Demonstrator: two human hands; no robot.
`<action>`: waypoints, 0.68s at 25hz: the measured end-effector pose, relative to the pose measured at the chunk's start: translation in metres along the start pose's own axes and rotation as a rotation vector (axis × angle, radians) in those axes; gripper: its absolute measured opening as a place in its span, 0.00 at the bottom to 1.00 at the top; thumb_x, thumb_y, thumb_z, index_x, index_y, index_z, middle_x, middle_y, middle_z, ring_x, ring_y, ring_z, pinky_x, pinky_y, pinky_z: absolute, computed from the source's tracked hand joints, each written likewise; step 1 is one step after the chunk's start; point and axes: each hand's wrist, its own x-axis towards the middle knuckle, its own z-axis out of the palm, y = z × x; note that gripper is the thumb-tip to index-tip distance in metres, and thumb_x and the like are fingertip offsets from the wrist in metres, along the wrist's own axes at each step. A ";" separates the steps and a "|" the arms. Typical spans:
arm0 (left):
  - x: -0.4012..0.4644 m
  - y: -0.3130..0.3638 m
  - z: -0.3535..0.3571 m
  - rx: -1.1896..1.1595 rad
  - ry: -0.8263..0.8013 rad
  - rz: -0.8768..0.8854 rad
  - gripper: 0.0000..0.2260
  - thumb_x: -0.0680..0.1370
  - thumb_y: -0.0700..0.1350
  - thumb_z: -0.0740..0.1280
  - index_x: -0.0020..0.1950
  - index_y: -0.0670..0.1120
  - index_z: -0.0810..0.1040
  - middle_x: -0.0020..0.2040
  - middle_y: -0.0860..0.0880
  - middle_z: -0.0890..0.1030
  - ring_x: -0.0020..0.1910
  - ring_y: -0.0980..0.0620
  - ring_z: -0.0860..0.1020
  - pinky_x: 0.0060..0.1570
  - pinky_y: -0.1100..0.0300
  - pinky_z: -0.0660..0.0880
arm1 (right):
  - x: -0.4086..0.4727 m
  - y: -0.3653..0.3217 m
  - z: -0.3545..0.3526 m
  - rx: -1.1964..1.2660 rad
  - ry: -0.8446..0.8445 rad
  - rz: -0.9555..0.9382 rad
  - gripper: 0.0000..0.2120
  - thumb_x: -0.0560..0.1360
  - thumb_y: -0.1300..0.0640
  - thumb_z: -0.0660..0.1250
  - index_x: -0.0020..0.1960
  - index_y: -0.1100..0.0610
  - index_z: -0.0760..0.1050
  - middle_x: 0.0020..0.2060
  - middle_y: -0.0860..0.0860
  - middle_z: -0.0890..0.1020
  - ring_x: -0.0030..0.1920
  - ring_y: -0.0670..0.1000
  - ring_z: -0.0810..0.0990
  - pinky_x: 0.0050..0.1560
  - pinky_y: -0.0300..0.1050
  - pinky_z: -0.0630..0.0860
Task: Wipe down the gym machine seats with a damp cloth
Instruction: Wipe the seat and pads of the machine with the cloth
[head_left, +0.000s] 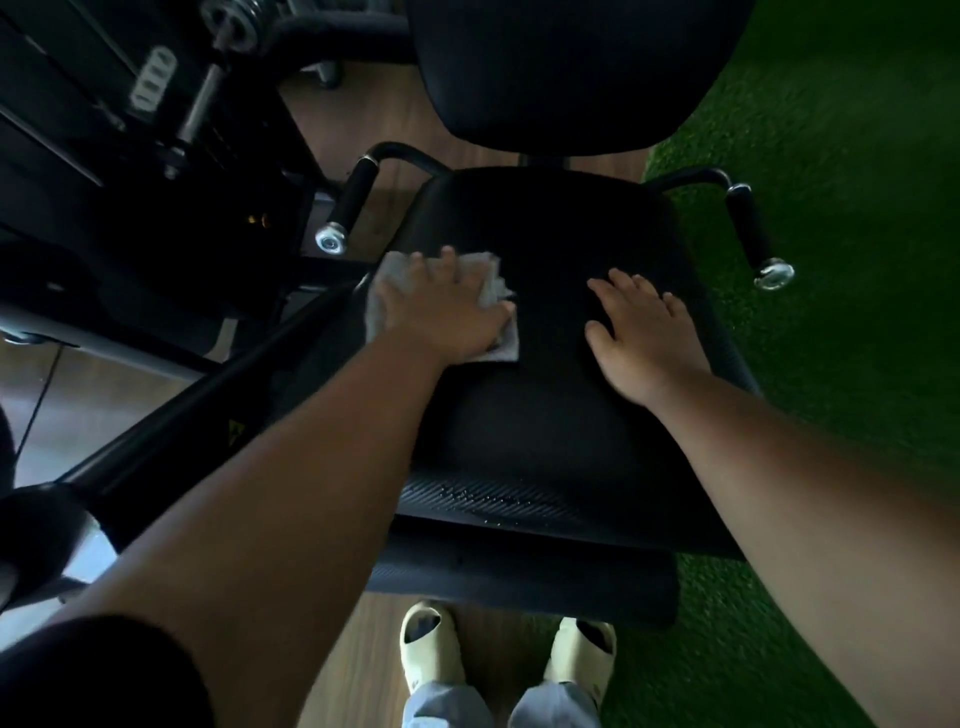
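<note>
At the centre of the frame sits the black seat (545, 415) of a gym machine, its padded top running from mid-frame down toward the lower middle, with a ribbed front edge. A grey cloth (387, 283) lies on the seat's left part, just left of centre. The left hand (441, 306) presses flat on the cloth with fingers straight and spread, covering its middle so that the cloth shows above, left and below the hand. The right hand (641, 338) rests flat on the bare seat just right of centre, fingers extended and slightly apart, holding nothing; it is near the cloth but apart from it. Above the seat, at the top centre, stands the black backrest (571, 67). A left handle (350, 200) with a dark grip and shiny end cap juts out at the seat's upper left, and a right handle (753, 239) mirrors it at the right of the frame. Dark machine frame (130, 130) fills the upper left. Green turf (841, 234) covers the right side, and wood floor (363, 649) shows at the bottom, where two pale shoes (431, 642) stand below the seat.
</note>
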 end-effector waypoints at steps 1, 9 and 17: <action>-0.011 0.016 0.004 0.004 0.005 0.081 0.32 0.79 0.68 0.47 0.80 0.59 0.46 0.82 0.50 0.46 0.80 0.41 0.44 0.72 0.30 0.47 | 0.000 0.000 0.000 -0.004 0.000 -0.005 0.28 0.82 0.45 0.51 0.80 0.48 0.53 0.81 0.49 0.53 0.80 0.51 0.49 0.78 0.54 0.47; -0.099 -0.067 0.035 -0.029 0.143 -0.071 0.33 0.76 0.70 0.45 0.80 0.60 0.53 0.82 0.51 0.52 0.80 0.47 0.48 0.75 0.38 0.48 | -0.001 0.000 0.001 0.016 0.002 -0.012 0.28 0.81 0.44 0.50 0.80 0.48 0.53 0.80 0.50 0.53 0.80 0.52 0.49 0.78 0.56 0.47; -0.111 0.011 0.045 0.006 0.195 0.206 0.29 0.79 0.67 0.46 0.80 0.61 0.49 0.82 0.52 0.50 0.80 0.48 0.45 0.77 0.42 0.44 | 0.002 -0.003 -0.002 -0.023 -0.006 -0.009 0.28 0.82 0.46 0.50 0.81 0.49 0.52 0.81 0.50 0.52 0.80 0.52 0.49 0.79 0.55 0.47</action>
